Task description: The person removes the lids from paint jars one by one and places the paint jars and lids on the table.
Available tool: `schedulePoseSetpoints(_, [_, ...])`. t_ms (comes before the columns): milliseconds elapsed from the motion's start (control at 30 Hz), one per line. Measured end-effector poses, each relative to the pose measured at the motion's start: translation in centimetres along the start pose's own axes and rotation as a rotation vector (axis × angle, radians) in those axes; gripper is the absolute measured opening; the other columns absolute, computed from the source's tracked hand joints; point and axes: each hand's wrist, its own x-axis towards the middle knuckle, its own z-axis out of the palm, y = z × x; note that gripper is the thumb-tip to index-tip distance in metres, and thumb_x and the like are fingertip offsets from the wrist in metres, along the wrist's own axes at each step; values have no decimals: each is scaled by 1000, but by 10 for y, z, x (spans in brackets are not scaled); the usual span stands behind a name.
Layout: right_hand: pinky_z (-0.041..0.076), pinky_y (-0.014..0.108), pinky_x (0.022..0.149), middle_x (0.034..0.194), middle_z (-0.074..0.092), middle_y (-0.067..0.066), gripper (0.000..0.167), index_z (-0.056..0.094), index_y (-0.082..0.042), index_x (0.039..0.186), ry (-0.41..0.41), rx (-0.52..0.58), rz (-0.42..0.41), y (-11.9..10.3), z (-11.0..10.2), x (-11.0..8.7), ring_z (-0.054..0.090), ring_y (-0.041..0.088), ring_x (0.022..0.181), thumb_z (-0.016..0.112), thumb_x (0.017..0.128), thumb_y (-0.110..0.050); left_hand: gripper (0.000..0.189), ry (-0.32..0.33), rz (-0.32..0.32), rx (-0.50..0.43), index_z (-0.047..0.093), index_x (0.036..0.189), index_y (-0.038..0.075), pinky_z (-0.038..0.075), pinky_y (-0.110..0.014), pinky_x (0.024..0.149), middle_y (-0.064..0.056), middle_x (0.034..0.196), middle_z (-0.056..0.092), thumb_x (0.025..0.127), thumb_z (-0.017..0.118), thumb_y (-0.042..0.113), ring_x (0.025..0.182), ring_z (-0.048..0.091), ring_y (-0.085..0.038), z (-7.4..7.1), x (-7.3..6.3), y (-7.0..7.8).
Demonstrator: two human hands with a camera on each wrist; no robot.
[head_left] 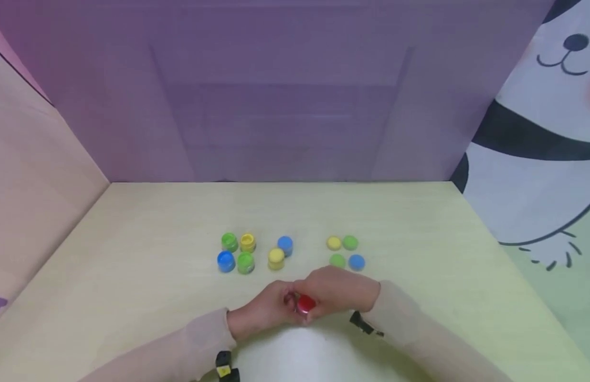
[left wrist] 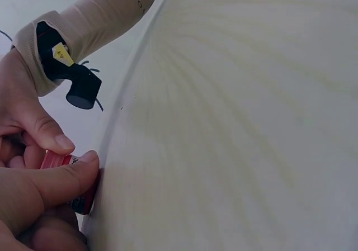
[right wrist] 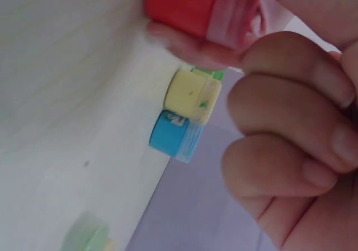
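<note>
A small red tub [head_left: 305,304] with a paler red lid [right wrist: 230,13] is between both hands, low over the near part of the table. My left hand [head_left: 266,305] holds the tub from the left, its thumb along the side in the left wrist view. From the right, my right hand [head_left: 340,289] pinches the tub at its lid end. The other fingers [right wrist: 291,105] of that hand are curled in towards the palm. Fingers cover much of the tub in the head view.
Beyond the left hand stand a lidded yellow tub [head_left: 276,258] and a lidded blue tub [head_left: 285,244]. Farther left are several tubs, including an uncovered blue tub [head_left: 225,261] and a green tub [head_left: 245,262]. Loose lids, one a blue lid [head_left: 356,262], lie beyond the right hand.
</note>
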Motion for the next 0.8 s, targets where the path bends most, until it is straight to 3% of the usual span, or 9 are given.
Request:
schedulePoseSetpoints(133, [41,16,63,70,52,-13,42,60,-19,115,-39,-27,35,-5,-4,3,47,3,62,76,76,-18,40,-15,20,-33,65,111,11,45,-20,69,0,93,65,74,77,3,81,55,-12,0,0,-1])
schedulePoseSetpoints(267, [42,18,64,69,53,-12,36,62,-21,107,-81,-61,94,-12,-8,5,48,5,62,77,76,-18,37,-28,43,-60,65,110,9,48,-20,80,-2,103,68,75,76,3,91,60,-11,2,1,-3])
schedulePoseSetpoints(500, [39,18,56,60,50,-11,15,59,-22,88,-122,-135,164,-22,-8,5,44,7,52,71,82,-14,27,-31,24,-58,68,103,13,48,-22,81,0,99,70,78,75,7,90,62,-11,4,2,-4])
schedulePoseSetpoints(667, [32,18,51,55,42,-9,18,55,-22,92,-56,-204,164,-23,-3,1,36,8,47,67,83,-13,25,-25,44,-60,69,101,11,49,-21,77,-1,94,70,77,74,4,85,61,-10,4,1,-3])
schedulePoseSetpoints(800, [32,18,50,55,42,-10,25,60,-21,101,40,-190,189,-21,2,-5,36,7,49,73,80,-25,28,-16,58,-43,68,101,5,46,-19,65,-2,84,66,75,74,-2,72,56,-9,2,1,-4])
